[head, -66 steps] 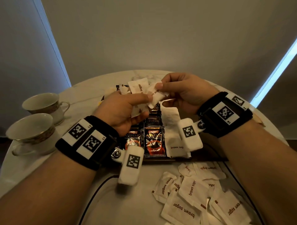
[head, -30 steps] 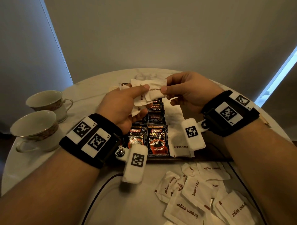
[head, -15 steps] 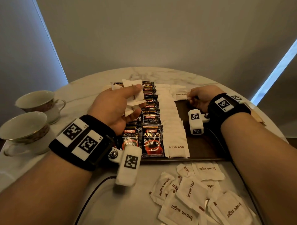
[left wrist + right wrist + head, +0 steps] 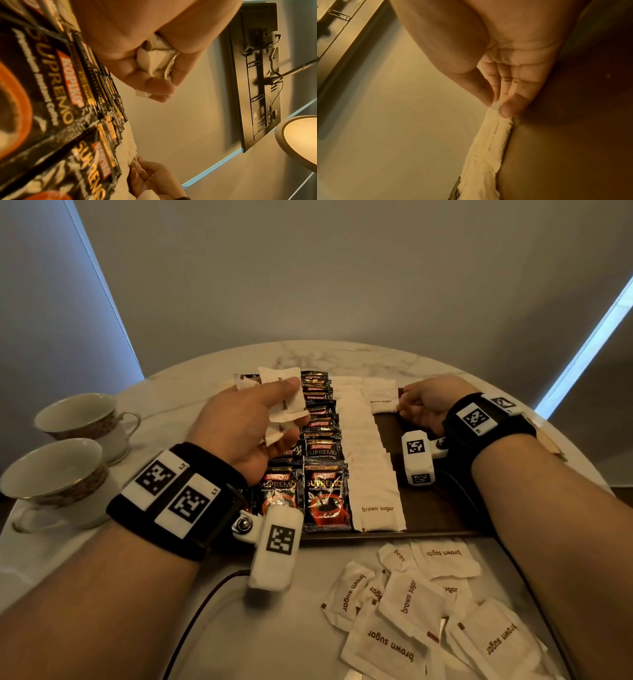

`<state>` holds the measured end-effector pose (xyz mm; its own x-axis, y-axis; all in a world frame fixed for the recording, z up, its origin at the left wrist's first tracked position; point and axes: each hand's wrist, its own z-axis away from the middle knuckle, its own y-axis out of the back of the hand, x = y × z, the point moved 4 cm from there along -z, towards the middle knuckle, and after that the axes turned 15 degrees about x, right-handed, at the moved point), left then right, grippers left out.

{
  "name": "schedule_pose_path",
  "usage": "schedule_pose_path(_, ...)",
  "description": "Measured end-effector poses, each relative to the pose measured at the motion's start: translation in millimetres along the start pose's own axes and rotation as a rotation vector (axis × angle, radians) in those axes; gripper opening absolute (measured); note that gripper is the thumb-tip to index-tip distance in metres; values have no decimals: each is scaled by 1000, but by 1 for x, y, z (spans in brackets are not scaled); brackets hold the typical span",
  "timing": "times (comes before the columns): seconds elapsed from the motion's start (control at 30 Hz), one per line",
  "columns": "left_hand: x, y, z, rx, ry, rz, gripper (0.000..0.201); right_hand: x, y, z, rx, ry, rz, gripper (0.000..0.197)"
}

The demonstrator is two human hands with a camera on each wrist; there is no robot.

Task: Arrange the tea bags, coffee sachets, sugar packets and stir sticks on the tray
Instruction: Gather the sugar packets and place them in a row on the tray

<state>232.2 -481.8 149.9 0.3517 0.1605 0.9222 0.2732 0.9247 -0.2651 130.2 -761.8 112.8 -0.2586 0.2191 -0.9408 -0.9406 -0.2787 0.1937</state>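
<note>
My left hand [image 4: 289,409] hovers over the coffee sachets [image 4: 325,494] and grips a bunch of white brown-sugar packets [image 4: 277,378], seen crumpled in the palm in the left wrist view [image 4: 154,58]. The sachets lie in overlapping rows on the dark wooden tray [image 4: 442,508], with a column of sugar packets [image 4: 371,474] to their right. At the tray's far end my right hand [image 4: 402,405] pinches the edge of one sugar packet [image 4: 383,405], which lies beside the top of that column. In the right wrist view, thumb and fingertips [image 4: 505,109] meet on this packet [image 4: 498,129].
A loose pile of sugar packets [image 4: 411,604] lies on the marble table in front of the tray. Two teacups [image 4: 78,419] [image 4: 51,477] stand at the left. Tan flat pieces [image 4: 548,441] show behind my right wrist. A cable [image 4: 205,597] runs along the near table.
My right hand drew one packet from the bunch in my left hand and carried it right, down to the far end of the tray. The left hand stayed, still holding packets.
</note>
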Motion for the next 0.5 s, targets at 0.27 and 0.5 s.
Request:
schedule_pose_path(0.27, -4, -4, 3, -62, 30, -54, 16, -6, -8, 14, -108, 22, -43, 11)
schedule_pose_path(0.5, -5, -3, 1, -97, -24, -60, 50, -30, -13, 69, -376, 233, -68, 14)
